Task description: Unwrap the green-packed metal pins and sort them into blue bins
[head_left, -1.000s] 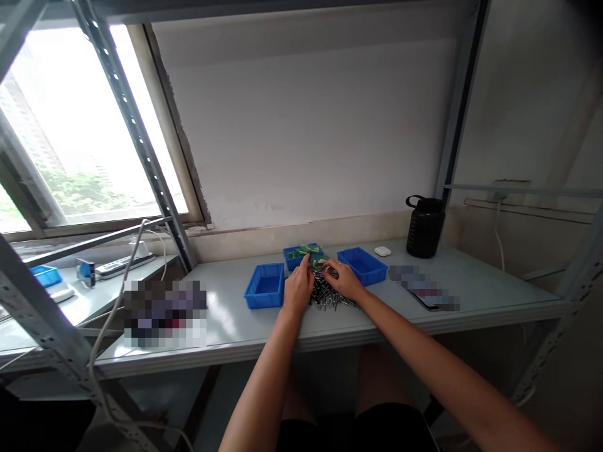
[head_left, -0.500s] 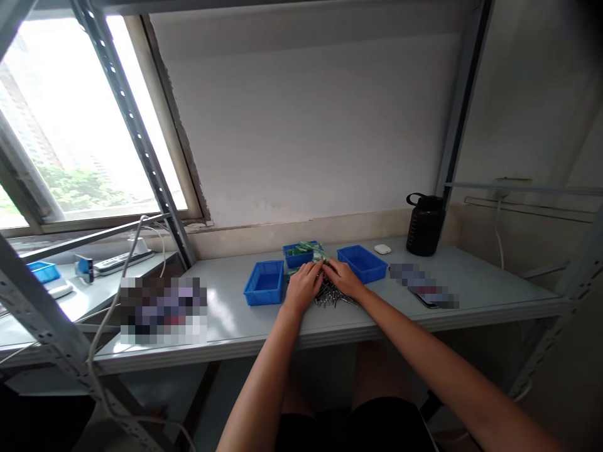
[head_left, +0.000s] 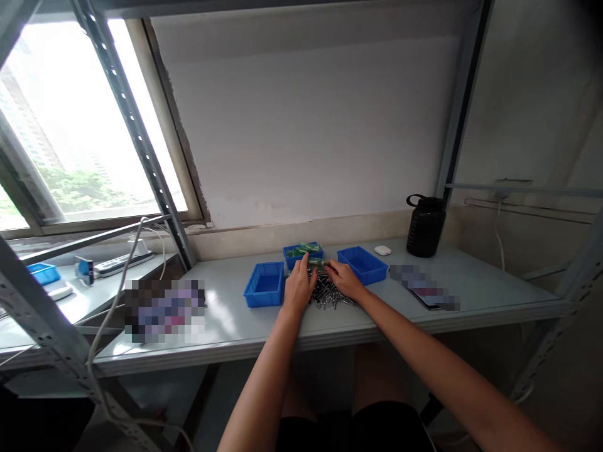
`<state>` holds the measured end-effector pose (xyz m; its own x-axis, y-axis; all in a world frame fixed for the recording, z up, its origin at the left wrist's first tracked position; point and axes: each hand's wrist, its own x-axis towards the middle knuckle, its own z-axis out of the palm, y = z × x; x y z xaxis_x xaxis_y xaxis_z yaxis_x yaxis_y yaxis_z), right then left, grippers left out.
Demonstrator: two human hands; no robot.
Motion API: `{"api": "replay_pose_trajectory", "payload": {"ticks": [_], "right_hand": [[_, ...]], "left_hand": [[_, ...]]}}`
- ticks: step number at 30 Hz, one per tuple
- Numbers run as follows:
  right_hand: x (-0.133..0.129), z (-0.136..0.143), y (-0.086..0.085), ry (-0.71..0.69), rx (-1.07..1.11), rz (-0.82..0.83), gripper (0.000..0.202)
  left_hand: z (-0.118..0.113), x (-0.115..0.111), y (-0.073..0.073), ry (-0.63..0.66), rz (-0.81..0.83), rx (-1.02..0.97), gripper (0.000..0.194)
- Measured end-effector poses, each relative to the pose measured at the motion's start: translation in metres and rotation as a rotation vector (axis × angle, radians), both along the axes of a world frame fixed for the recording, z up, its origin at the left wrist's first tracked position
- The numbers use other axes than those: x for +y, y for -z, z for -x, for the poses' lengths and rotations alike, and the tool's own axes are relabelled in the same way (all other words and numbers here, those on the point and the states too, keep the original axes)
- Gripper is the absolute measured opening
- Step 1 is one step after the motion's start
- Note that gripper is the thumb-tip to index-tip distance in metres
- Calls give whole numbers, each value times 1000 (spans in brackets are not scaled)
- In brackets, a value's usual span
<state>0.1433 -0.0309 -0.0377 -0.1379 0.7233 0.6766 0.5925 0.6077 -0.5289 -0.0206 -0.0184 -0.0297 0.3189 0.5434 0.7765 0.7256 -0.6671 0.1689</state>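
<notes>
A heap of small metal screws (head_left: 328, 294) lies near the table's front edge, between my two hands. Above its back part is a clear greenish plastic bag (head_left: 318, 263). My left hand (head_left: 298, 285) has its fingers closed on the bag's left end. On the other side, my right hand (head_left: 342, 278) pinches the bag's right end. Just behind stands a blue bin (head_left: 288, 260) with green packets (head_left: 306, 248) in it. Blue bins with nothing visible inside stand at the left (head_left: 264, 300) and right (head_left: 371, 276) of the hands.
A black bottle (head_left: 425, 227) and a white case (head_left: 382, 250) stand at the back right of the table (head_left: 226, 339). Blurred flat items lie at the left (head_left: 164, 311) and right (head_left: 424, 287). Metal shelf posts rise on both sides.
My hands have moved slightly apart, and the bag between them now shows more fully, stretched sideways. More of the screw heap is uncovered.
</notes>
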Motion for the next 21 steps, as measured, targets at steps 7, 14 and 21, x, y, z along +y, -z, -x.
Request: {"api": "replay_pose_trajectory", "payload": {"ticks": [7,14,21], "right_hand": [[3,-1,0,-33,47,-2,25],[1,-2,1,-31,74,104,34],[0,0,-1,-9,43,11,44]], "left_hand": [[2,2,0,8,-28,6,22],[4,6,5,-14,12,59,19],[4,1,1,97,-38,73,31]]}}
